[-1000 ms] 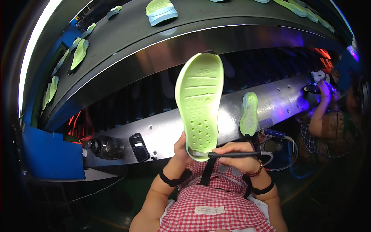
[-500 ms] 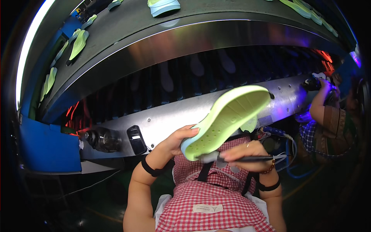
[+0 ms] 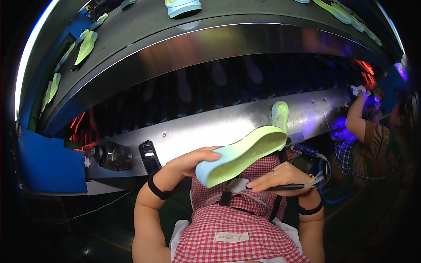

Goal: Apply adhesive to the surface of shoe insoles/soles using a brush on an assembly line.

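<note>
Left hand (image 3: 191, 161) is gripping a tilted, curved, smooth-walled green-blue sole (image 3: 240, 154); right hand (image 3: 281, 176) is pinching a slim black-handled bristle brush (image 3: 239, 185) near the sole's rim.

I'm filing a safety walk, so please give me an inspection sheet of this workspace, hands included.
Surface: metal ledge, with a second sole on it.
Work items: green-and-blue shoe sole, tilted; brush near its lower end, contact unclear.
Clutter: dark jar and black rectangular case, toward the left.
Hands: left hand grips the shoe sole; right hand holds the brush.
Cables: pale cord by the brush handle; blue connector.
Surroundings: dark belt bearing more soles; co-worker at right.
</note>
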The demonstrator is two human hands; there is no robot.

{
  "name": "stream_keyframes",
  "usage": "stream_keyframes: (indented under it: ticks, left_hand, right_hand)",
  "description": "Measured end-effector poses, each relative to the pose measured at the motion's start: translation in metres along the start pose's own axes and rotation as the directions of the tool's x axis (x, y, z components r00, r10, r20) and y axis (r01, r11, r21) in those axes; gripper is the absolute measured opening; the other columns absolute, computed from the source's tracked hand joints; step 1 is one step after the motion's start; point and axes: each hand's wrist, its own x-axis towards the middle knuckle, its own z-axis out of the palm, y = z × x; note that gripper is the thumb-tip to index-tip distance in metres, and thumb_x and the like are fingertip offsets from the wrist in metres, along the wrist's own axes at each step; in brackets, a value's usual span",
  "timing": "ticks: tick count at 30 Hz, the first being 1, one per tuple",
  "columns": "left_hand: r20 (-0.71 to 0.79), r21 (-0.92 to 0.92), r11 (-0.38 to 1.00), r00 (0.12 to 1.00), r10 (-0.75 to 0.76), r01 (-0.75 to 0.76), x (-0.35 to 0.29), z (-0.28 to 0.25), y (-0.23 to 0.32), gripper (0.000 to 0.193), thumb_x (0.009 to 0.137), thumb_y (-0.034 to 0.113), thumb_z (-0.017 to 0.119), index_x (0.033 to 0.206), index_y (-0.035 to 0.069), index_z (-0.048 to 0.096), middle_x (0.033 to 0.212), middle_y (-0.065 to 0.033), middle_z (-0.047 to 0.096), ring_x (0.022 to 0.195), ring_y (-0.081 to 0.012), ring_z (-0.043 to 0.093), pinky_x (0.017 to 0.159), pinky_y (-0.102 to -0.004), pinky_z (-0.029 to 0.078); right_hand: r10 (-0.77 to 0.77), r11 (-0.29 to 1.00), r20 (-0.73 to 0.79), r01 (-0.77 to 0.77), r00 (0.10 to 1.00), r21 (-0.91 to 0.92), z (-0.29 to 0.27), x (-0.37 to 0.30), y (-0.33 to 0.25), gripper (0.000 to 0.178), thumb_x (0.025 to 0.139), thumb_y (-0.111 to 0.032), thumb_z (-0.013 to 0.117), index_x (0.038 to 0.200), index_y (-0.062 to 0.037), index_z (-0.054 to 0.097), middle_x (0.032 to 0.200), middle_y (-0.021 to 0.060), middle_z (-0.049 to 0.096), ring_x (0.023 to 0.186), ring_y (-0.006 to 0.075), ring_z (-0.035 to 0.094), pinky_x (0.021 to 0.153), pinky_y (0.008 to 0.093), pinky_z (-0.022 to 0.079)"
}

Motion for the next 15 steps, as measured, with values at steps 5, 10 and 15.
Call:
stream_keyframes:
  ticks: [5,10,15]
  left_hand:
    - [0.035,-0.072,0.995,0.997,0.075,-0.072,-0.007,-0.013,-0.002,0.066,0.076,0.039,0.055,0.124,-0.004,0.040,0.115,-0.0196,0.051,0.095,-0.0238,0.057,0.077,-0.0310,0.048]
    - [-0.366,0.062,0.980,0.909,0.201,-0.192,-0.034,0.034,0.012,0.066,0.072,0.042,0.054,0.117,-0.006,0.047,0.107,-0.0182,0.056,0.092,-0.0235,0.056,0.082,-0.0285,0.043]
    - [-0.440,0.059,0.933,0.830,0.343,-0.355,-0.041,0.035,0.013,0.057,0.073,0.041,0.050,0.108,-0.004,0.054,0.102,-0.0149,0.058,0.091,-0.0226,0.054,0.085,-0.0269,0.039]
  right_hand:
    - [-0.059,0.994,-0.288,0.030,0.956,-0.105,0.003,0.003,0.004,0.018,0.070,-0.002,0.063,0.087,-0.0022,0.065,0.095,0.0125,0.064,0.081,0.0212,0.065,0.069,0.0269,0.052]
    - [0.008,1.000,-0.231,-0.012,0.973,-0.015,0.007,-0.008,0.009,0.022,0.065,0.003,0.064,0.087,-0.0027,0.065,0.093,0.0142,0.064,0.081,0.0233,0.065,0.070,0.0284,0.052]
    - [-0.019,0.999,-0.264,0.010,0.964,-0.037,-0.001,-0.002,0.011,0.029,0.066,0.007,0.062,0.093,-0.0016,0.063,0.099,0.0148,0.062,0.090,0.0258,0.062,0.076,0.0296,0.051]
